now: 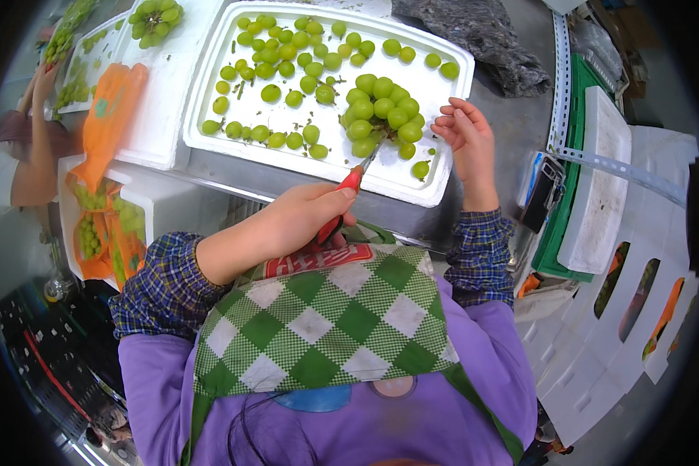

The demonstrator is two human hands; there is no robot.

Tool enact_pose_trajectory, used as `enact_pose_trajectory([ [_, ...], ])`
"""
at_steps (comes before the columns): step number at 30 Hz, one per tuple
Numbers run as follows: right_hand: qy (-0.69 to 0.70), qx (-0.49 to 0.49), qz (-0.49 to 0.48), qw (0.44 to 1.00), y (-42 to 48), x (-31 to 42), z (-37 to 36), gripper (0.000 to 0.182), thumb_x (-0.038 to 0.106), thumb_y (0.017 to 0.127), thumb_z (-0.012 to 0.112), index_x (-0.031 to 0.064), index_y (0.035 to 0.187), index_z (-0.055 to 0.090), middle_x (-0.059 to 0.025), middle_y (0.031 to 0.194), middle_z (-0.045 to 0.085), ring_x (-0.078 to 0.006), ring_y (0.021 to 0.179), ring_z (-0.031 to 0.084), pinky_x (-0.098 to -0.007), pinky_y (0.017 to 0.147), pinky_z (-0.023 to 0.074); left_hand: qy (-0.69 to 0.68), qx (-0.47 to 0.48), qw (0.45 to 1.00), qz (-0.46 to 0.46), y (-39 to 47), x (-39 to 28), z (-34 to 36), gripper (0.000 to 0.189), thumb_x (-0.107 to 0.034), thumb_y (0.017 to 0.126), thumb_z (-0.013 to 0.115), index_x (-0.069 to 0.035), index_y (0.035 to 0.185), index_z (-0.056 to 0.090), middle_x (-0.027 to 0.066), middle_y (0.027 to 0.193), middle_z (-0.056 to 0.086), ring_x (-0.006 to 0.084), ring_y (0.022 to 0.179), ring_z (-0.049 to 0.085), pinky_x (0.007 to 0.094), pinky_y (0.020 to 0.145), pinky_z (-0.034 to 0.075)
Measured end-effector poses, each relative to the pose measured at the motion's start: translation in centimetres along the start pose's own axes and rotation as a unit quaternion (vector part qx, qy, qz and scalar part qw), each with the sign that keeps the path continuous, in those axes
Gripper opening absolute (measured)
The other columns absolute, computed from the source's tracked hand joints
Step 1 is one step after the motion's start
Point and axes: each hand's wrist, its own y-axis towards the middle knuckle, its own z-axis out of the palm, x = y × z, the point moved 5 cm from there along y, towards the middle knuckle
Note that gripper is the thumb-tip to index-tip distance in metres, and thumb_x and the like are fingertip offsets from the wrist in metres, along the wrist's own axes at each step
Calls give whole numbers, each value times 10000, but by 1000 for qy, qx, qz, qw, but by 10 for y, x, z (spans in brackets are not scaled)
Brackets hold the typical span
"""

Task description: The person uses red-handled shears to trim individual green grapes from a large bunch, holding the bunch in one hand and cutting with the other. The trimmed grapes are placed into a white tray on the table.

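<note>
My left hand (303,218) is closed around the red handles of a pair of scissors (354,177). Their metal blades reach into the stem side of a bunch of green grapes (382,110), which rests near the right end of a white foam tray (193,125). Just right of the tray's edge, my right hand (468,137) is raised with its fingers loosely bent and nothing visible in them. Many loose green grapes (271,93) and small stem bits lie over the left and middle of the tray. One loose grape (420,169) sits below the bunch.
Crumpled dark plastic (489,46) lies beyond the tray. At left are another white foam surface (163,110) with a grape bunch (155,20), an orange bag (108,116) and a foam box (151,201) of bagged grapes. A co-worker's arm (35,128) is far left; a perforated metal bar (617,166) at right.
</note>
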Motion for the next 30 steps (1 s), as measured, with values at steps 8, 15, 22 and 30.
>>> enact_pose_trajectory([
  [8, 15, 1, -18, 1000, 1, -1, -4, 282, 94, 1027, 531, -55, 1261, 580, -165, 1099, 654, -222, 925, 686, -391, 852, 620, 7, -19, 1000, -2, -7, -5, 2, 510, -429, 1053, 514, 48, 1213, 598, 102, 1085, 659, 161, 838, 669, 302, 751, 538],
  [15, 50, -13, -53, 997, -4, -6, -6, 259, 89, 1028, 530, -49, 1239, 589, -154, 1087, 657, -217, 918, 688, -393, 852, 617, -11, -10, 1000, -17, 0, -9, -4, 522, -440, 1046, 510, 54, 1175, 618, 142, 1062, 680, 168, 831, 676, 290, 739, 533],
  [22, 63, -22, -90, 994, -7, -8, -6, 238, 80, 1032, 523, -46, 1221, 595, -147, 1081, 662, -212, 912, 691, -393, 848, 617, -16, 1, 1000, -18, 8, -8, -8, 535, -437, 1049, 478, 48, 1249, 580, 169, 1121, 690, 217, 851, 691, 341, 787, 560],
  [30, 60, -9, -86, 994, -6, -9, -7, 239, 77, 1032, 520, -44, 1225, 594, -144, 1078, 663, -207, 913, 690, -392, 845, 617, -234, 34, 970, -61, 25, -10, -8, 426, -258, 968, 509, 24, 1286, 536, 212, 1200, 679, 345, 1012, 713, 477, 898, 575],
])
